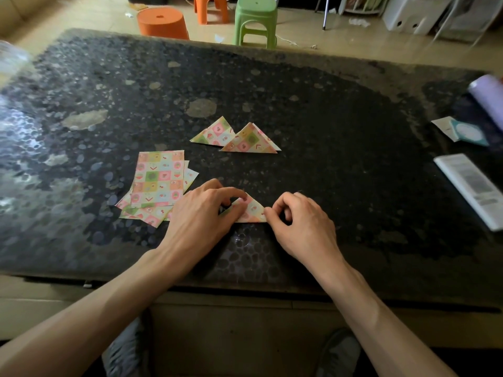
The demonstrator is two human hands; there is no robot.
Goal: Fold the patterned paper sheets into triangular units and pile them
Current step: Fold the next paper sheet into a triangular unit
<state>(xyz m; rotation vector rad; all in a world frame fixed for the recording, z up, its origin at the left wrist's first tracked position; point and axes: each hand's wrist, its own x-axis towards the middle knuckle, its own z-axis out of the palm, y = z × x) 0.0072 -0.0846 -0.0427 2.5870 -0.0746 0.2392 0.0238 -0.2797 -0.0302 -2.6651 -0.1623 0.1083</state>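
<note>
A small folded triangle of patterned paper lies flat near the table's front edge. My left hand covers its left part, with curled fingers on its top point. My right hand pinches its right corner with thumb and forefinger. To the left lies a loose stack of flat patterned sheets, partly under my left hand. Further back sit two folded triangles, the right one overlapping the left one's edge.
The dark speckled table carries a white booklet, a teal card and a lilac roll at the right. Orange stools and a green stool stand on the floor beyond the far edge.
</note>
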